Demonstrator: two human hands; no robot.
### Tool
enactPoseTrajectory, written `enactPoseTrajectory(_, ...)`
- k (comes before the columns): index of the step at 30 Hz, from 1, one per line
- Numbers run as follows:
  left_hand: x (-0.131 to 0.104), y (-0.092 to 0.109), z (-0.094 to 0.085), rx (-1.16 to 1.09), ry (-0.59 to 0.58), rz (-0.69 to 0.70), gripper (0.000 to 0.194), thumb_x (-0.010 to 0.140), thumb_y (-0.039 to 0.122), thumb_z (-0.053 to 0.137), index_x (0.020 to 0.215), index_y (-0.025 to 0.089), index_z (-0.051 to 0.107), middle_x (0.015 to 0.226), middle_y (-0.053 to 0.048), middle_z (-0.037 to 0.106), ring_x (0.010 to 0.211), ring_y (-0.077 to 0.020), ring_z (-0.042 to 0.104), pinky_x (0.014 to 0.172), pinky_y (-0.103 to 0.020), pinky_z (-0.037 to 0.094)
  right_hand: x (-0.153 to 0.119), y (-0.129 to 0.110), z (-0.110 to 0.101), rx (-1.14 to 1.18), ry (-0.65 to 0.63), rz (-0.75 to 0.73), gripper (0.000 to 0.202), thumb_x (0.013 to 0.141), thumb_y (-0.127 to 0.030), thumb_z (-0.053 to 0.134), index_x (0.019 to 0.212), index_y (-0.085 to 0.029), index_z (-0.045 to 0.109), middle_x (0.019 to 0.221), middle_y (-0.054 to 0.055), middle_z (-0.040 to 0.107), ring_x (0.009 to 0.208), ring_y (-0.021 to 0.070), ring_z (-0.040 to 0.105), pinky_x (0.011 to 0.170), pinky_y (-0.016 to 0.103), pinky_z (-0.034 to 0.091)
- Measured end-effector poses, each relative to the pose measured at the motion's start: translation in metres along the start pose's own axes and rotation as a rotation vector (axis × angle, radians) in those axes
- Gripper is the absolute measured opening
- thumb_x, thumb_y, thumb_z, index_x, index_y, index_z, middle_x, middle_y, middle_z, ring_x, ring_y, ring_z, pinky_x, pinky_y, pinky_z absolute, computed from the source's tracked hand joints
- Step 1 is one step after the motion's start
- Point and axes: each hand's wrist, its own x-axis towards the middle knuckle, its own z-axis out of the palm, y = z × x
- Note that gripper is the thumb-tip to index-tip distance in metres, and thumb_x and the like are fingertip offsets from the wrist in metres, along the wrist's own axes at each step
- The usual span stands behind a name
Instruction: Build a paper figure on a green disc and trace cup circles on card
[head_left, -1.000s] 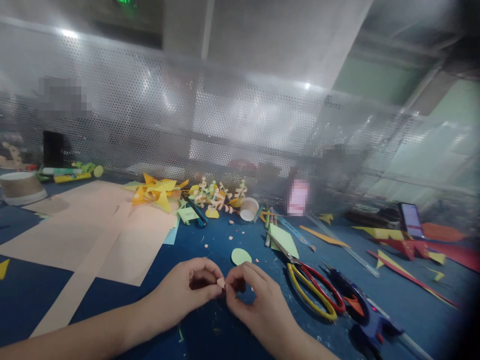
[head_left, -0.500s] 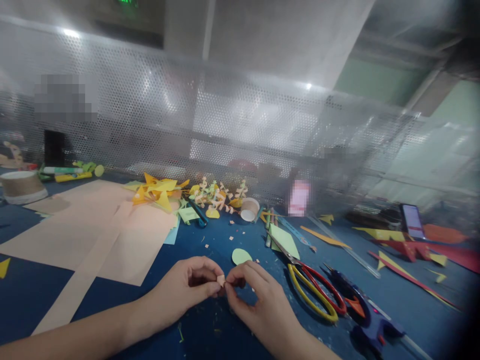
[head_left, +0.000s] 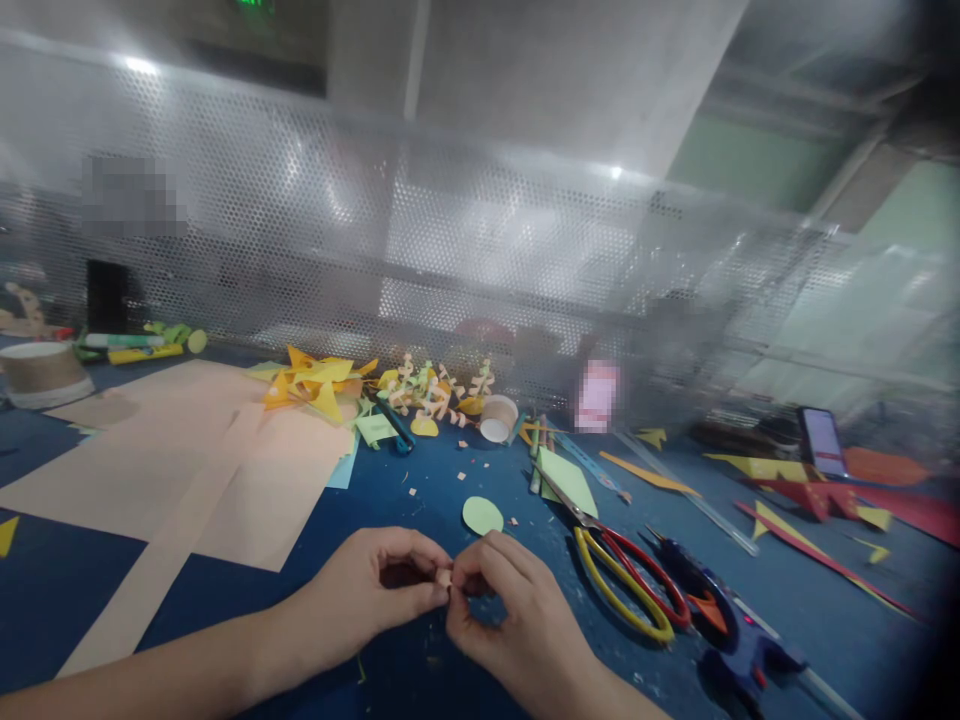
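Note:
Near the front of the blue table, my left hand [head_left: 382,585] pinches a small pale pink paper piece [head_left: 444,578] between thumb and index finger. The fingertips of my right hand [head_left: 514,600] meet the same piece from the right, with thumb and index finger pinched at its edge. Fingers partly cover the piece, so its shape is hard to tell. A light green paper oval [head_left: 482,515] lies just beyond my hands. Scissors with red and yellow handles [head_left: 630,585] rest to the right of my right hand.
Large pale pink sheets [head_left: 255,500] cover the left side. Yellow paper shapes [head_left: 319,380], curled paper pieces [head_left: 439,390] and a paper cup [head_left: 498,418] stand along the back. A blue glue gun [head_left: 739,625] lies at right, near colored scraps and a phone [head_left: 823,442].
Both hands have moved slightly down toward me. The pink piece has turned a little and is more covered by the fingers.

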Motion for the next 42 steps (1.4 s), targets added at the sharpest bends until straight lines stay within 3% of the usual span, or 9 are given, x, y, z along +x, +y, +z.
enactPoseTrajectory(5, 0.002, -0.003, -0.003, -0.050, 0.111, -0.001, 0.021, 0.071, 0.017, 0.060, 0.091, 0.020, 0.054, 0.079, 0.001, 0.062, 0.079, -0.0142, 0.059, 0.077, -0.027, 0.045, 0.005, 0.003, -0.006, 0.091, -0.080, 0.185, 0.013, 0.073, -0.009, 0.051, 0.072, -0.020, 0.056, 0.065, -0.001, 0.058, 0.059, 0.0112, 0.056, 0.057, 0.020, 0.045)
enactPoseTrajectory(8, 0.003, -0.002, -0.002, -0.027, 0.100, 0.038, 0.014, 0.072, 0.014, 0.057, 0.083, 0.020, 0.050, 0.076, 0.002, 0.060, 0.075, -0.0129, 0.058, 0.075, -0.026, 0.045, 0.008, 0.004, -0.010, 0.095, -0.078, 0.244, 0.013, 0.074, -0.010, 0.051, 0.074, -0.021, 0.057, 0.066, -0.001, 0.059, 0.060, 0.0119, 0.056, 0.058, 0.021, 0.046)
enactPoseTrajectory(13, 0.001, 0.001, -0.002, 0.023, 0.058, 0.064, 0.011, 0.072, 0.010, 0.052, 0.079, 0.019, 0.054, 0.077, 0.002, 0.058, 0.077, -0.0127, 0.057, 0.076, -0.026, 0.045, 0.009, 0.001, -0.011, 0.115, -0.106, 0.193, 0.014, 0.073, -0.008, 0.052, 0.074, -0.021, 0.057, 0.067, -0.001, 0.060, 0.062, 0.0119, 0.056, 0.060, 0.021, 0.046)
enactPoseTrajectory(22, 0.002, 0.004, -0.002, 0.039, 0.080, -0.006, 0.011, 0.074, 0.022, 0.058, 0.084, 0.018, 0.056, 0.080, 0.000, 0.061, 0.080, -0.0149, 0.058, 0.076, -0.027, 0.045, 0.007, 0.000, -0.007, 0.081, -0.079, 0.140, 0.015, 0.071, -0.007, 0.051, 0.072, -0.021, 0.056, 0.065, -0.002, 0.057, 0.061, 0.0115, 0.056, 0.059, 0.021, 0.047)
enactPoseTrajectory(38, -0.003, 0.008, 0.002, 0.128, 0.036, 0.003, 0.010, 0.072, 0.014, 0.055, 0.079, 0.018, 0.061, 0.081, 0.000, 0.064, 0.080, -0.0154, 0.060, 0.075, -0.026, 0.045, 0.002, -0.003, -0.001, 0.039, -0.020, 0.118, 0.017, 0.060, -0.005, 0.045, 0.064, -0.021, 0.050, 0.057, -0.003, 0.052, 0.050, 0.0098, 0.051, 0.046, 0.017, 0.042)
enactPoseTrajectory(42, -0.001, 0.006, 0.003, 0.019, 0.021, 0.013, 0.017, 0.071, 0.011, 0.056, 0.086, 0.019, 0.057, 0.081, 0.001, 0.063, 0.081, -0.0147, 0.059, 0.077, -0.026, 0.045, 0.002, -0.003, -0.002, 0.019, 0.002, 0.100, 0.016, 0.059, -0.005, 0.045, 0.063, -0.020, 0.049, 0.056, -0.003, 0.050, 0.049, 0.0098, 0.050, 0.045, 0.017, 0.040)
